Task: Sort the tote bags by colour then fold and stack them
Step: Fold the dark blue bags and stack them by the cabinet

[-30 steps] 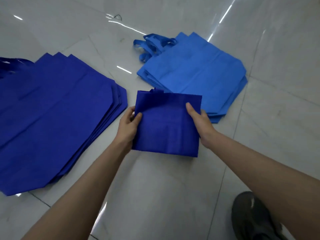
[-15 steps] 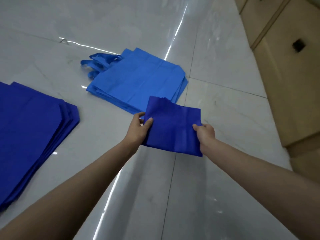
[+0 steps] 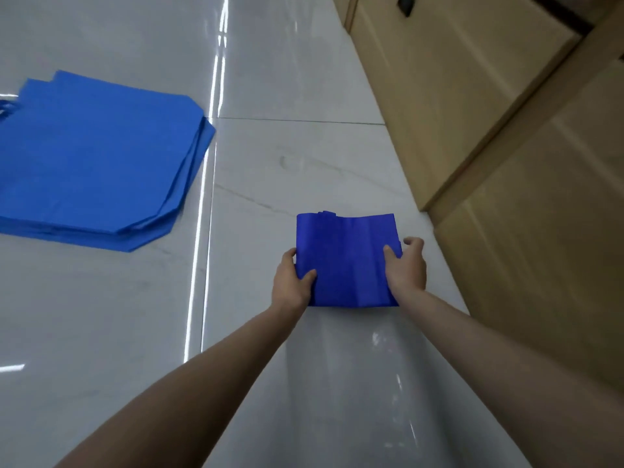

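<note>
the left hand [image 3: 293, 282] and right hand [image 3: 407, 269] each grip one side of the folded dark blue bag [image 3: 347, 258], i think so the fold stays shut. it is low over the floor [image 3: 270, 163] near the wooden cabinet [image 3: 472, 113], well apart from the light blue pile [image 3: 94, 163], likely so colours don't mix.

1. An indoor room was shown, perhaps in a home; which kind could not be told.
2. A glossy floor [image 3: 290, 170] of large pale marble-look tiles was seen, streaked with reflected light.
3. Light wooden cabinets [image 3: 472, 106] with a dark recessed handle [image 3: 404, 4] were set along the right.
</note>
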`<move>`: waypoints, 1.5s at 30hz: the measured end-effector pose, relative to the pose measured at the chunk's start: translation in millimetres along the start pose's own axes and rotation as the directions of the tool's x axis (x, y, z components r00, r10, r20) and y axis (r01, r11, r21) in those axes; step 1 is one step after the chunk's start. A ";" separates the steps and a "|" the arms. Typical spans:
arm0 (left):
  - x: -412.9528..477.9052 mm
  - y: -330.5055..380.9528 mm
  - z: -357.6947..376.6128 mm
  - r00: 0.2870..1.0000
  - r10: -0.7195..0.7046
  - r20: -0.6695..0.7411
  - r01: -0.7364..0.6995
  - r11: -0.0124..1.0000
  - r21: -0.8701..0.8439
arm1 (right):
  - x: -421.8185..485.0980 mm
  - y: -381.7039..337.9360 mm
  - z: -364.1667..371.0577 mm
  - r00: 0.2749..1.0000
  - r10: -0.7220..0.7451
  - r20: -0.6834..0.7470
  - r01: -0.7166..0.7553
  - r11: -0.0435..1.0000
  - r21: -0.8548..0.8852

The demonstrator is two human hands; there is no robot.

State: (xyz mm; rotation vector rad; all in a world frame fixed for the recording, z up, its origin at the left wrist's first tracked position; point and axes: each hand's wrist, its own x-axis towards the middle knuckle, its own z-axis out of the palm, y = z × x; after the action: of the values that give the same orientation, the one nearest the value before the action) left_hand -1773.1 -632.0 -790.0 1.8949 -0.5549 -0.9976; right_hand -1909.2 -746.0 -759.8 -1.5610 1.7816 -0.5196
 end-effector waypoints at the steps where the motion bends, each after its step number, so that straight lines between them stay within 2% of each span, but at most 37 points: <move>1: 3.0 -1.8 8.1 1.000 0.007 0.009 -0.007 1.000 0.012 | 2.3 7.0 -4.7 0.998 0.058 0.005 -0.058 0.998 0.023; 2: 5.4 -3.7 15.0 1.000 0.014 0.022 -0.015 0.999 0.029 | 3.4 15.8 -8.0 0.996 0.087 -0.016 -0.087 0.996 -0.002; 3: 7.3 -5.4 20.9 0.999 0.020 0.037 -0.021 0.999 0.048 | 4.3 27.5 -9.8 0.996 0.057 -0.070 -0.065 0.991 -0.113; 4: 9.0 -7.0 26.8 0.999 0.023 0.049 -0.026 0.998 0.063 | 2.3 39.3 -11.1 0.992 -0.044 -0.117 0.011 0.961 -0.276; 5: 10.0 -8.0 32.8 0.998 0.022 0.059 -0.025 0.998 0.064 | -2.4 49.9 -11.3 0.973 -0.205 -0.108 0.144 0.900 -0.412; 6: 9.6 -7.8 39.1 0.997 0.024 0.070 -0.027 0.998 0.048 | -9.3 58.0 -10.8 0.923 -0.384 -0.016 0.327 0.809 -0.489; 7: 9.4 -8.6 44.7 0.996 0.033 0.086 -0.035 0.999 0.027 | -15.8 64.0 -8.8 0.843 -0.519 0.142 0.513 0.695 -0.503; 8: 8.5 -8.4 49.3 0.993 0.053 0.108 -0.056 0.998 0.024 | -22.4 67.3 -6.0 0.751 -0.583 0.309 0.653 0.587 -0.480; 9: 8.3 -8.5 51.6 0.988 0.085 0.129 -0.093 0.994 0.060 | -24.7 71.4 -2.1 0.679 -0.586 0.443 0.733 0.506 -0.453; 10: 8.9 -8.6 51.0 0.981 0.127 0.148 -0.148 0.979 0.143 | -26.5 72.3 0.1 0.659 -0.534 0.531 0.752 0.477 -0.454; 12: 12.3 -13.0 40.4 0.958 0.240 0.156 -0.282 0.879 0.384 | -23.3 76.0 1.2 0.718 -0.414 0.559 0.690 0.531 -0.493; 14: 14.3 -22.7 21.9 0.908 0.375 0.187 -0.408 0.685 0.603 | -19.9 80.2 -0.1 0.758 -0.384 0.528 0.646 0.554 -0.526; 16: 11.7 -36.9 2.2 0.863 0.433 0.261 -0.476 0.524 0.706 | -23.9 73.9 1.0 0.785 -0.383 0.487 0.617 0.549 -0.564; 18: 6.2 -54.6 -11.4 0.846 0.437 0.305 -0.496 0.439 0.749 | -30.3 57.4 9.3 0.846 -0.335 0.415 0.530 0.605 -0.594; 20: -0.7 -70.5 -20.3 0.862 0.395 0.317 -0.484 0.460 0.744 | -35.9 38.3 26.5 0.893 -0.246 0.376 0.435 0.683 -0.587; 22: -6.0 -80.2 -25.9 0.870 0.371 0.325 -0.479 0.480 0.735 | -39.1 26.8 42.8 0.897 -0.210 0.389 0.415 0.699 -0.582; 28: -3.8 -77.8 -34.2 0.859 0.362 0.362 -0.505 0.481 0.717 | -32.1 52.9 30.8 0.911 -0.267 0.316 0.413 0.591 -0.692; 33: -2.7 -68.3 -50.4 0.826 0.373 0.423 -0.564 0.527 0.636 | -35.6 43.3 23.2 0.883 -0.321 0.342 0.468 0.578 -0.668; 37: -10.7 -59.2 -90.0 0.857 0.382 0.346 -0.515 0.604 0.608 | -55.8 5.2 38.8 0.744 -0.479 0.465 0.666 0.486 -0.565; 39: -22.1 -57.6 -125.1 0.882 0.380 0.279 -0.468 0.630 0.620 | -69.2 -15.9 50.6 0.626 -0.527 0.575 0.780 0.418 -0.466; 42: -44.2 -65.9 -190.5 0.913 0.350 0.208 -0.394 0.629 0.670 | -99.5 -48.9 81.0 0.393 -0.562 0.728 0.919 0.255 -0.299; 45: -72.8 -85.9 -257.2 0.951 0.300 0.081 -0.263 0.638 0.723 | -143.6 -84.5 120.1 0.246 -0.537 0.807 0.969 0.140 -0.202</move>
State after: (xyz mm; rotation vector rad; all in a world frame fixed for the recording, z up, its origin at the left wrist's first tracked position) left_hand -1605.9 -407.9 -763.9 2.3994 -1.3382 -0.5353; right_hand -1760.1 -605.4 -747.1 -2.8776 0.3691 0.2973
